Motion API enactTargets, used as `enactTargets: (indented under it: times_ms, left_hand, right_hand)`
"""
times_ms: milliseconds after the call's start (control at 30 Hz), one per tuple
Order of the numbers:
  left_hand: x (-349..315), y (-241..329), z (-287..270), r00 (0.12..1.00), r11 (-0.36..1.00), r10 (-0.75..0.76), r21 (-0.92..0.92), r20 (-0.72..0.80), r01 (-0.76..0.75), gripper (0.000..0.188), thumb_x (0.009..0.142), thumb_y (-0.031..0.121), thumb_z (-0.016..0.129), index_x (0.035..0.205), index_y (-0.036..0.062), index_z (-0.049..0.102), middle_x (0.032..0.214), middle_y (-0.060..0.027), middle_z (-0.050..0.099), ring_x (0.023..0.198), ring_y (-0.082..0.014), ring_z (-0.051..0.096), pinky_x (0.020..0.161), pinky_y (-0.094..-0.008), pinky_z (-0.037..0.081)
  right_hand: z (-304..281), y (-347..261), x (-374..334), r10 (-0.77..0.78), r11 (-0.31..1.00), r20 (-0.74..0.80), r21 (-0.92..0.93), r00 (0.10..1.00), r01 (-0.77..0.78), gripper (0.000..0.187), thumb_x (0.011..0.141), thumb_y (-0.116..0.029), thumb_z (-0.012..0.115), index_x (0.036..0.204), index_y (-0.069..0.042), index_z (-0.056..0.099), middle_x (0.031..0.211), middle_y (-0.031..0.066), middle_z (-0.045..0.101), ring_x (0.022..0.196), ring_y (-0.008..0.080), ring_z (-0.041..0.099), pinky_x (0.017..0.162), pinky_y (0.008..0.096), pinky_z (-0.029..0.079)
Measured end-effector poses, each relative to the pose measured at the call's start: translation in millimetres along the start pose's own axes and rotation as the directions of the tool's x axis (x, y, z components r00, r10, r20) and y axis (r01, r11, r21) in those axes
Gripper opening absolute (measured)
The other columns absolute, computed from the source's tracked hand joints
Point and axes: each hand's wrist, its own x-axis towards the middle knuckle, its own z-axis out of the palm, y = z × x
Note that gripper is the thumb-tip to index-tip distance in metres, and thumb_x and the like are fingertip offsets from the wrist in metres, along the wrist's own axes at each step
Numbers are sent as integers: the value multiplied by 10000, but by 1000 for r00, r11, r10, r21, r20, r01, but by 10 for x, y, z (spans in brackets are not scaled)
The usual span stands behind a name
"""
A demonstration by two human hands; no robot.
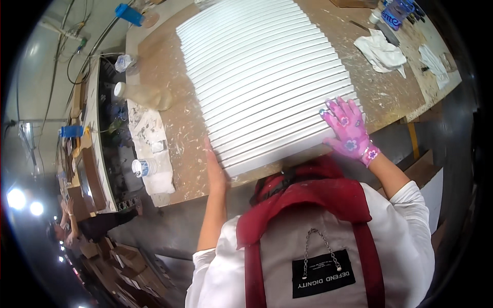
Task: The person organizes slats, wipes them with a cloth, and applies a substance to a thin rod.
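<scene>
A broad row of long white slats (267, 87) lies side by side on the brown work table, their dark gaps running left to right. My bare left hand (215, 167) stands on edge against the left ends of the nearest slats, fingers stretched out. In a pink flowered glove, my right hand (350, 131) lies flat with fingers spread over the right ends of the near slats. Neither hand is wrapped round anything. The front face of the nearest slat shows toward me.
Left of the slats, a cloudy plastic bottle (144, 96) lies tipped over, near a stained cloth (154, 133) and a small white tub (144, 167). A blue-capped bottle (129, 14) is at the far left. White rags (381, 50) and a blue jug (396, 13) sit far right. Another person (77, 226) is at left.
</scene>
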Motion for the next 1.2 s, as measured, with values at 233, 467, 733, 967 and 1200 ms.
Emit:
enactTargets:
  times_ms: [233, 467, 733, 967, 1200]
  left_hand:
    - [61, -184, 64, 932, 932, 360, 33, 50, -361, 669, 1026, 479, 321, 1535, 82, 148, 1543, -134, 253, 1389, -239, 280, 1141, -350, 235]
    - [138, 216, 284, 568, -118, 696, 851, 439, -512, 721, 905, 318, 555, 1493, 30, 255, 1557, -193, 229, 1426, -369, 229, 1151, -514, 171]
    - [144, 182, 594, 738, -259, 447, 863, 506, -434, 751, 878, 426, 582, 1488, 92, 299, 1573, -85, 243, 1437, -296, 240, 1141, -546, 163]
    - [142, 146, 522, 727, -248, 460, 860, 510, -446, 741, 877, 393, 599, 1491, 110, 296, 1571, -79, 249, 1438, -303, 236, 1148, -533, 139]
    - [359, 640, 287, 504, -37, 776, 824, 380, -565, 616, 889, 276, 610, 1430, 61, 409, 1511, -178, 342, 1374, -355, 331, 1131, -494, 218]
  right_hand:
    - [65, 64, 11, -23, 998, -38, -54, 999, 21, 677, 818, -475, 624, 1360, -92, 488, 1473, 172, 366, 1390, 390, 279, 1135, 546, 178]
    - [-89, 466, 133, 9, 993, -69, -115, 998, -17, 693, 829, -446, 632, 1382, -70, 451, 1464, 189, 368, 1356, 401, 325, 1113, 510, 243]
    - [218, 2719, 232, 412, 805, -273, -338, 869, -488, 690, 885, -304, 557, 1497, -127, 295, 1530, 158, 298, 1358, 390, 333, 1128, 494, 232]
    - [197, 3383, 406, 386, 846, -246, -291, 889, -448, 463, 883, -227, 540, 1328, -103, 517, 1303, 142, 550, 1208, 312, 496, 1004, 387, 400]
    - [-658, 2918, 671, 431, 777, -506, 629, 747, -22, 485, 912, -129, 513, 1379, -14, 450, 1305, 100, 551, 1195, 203, 537, 1017, 337, 427]
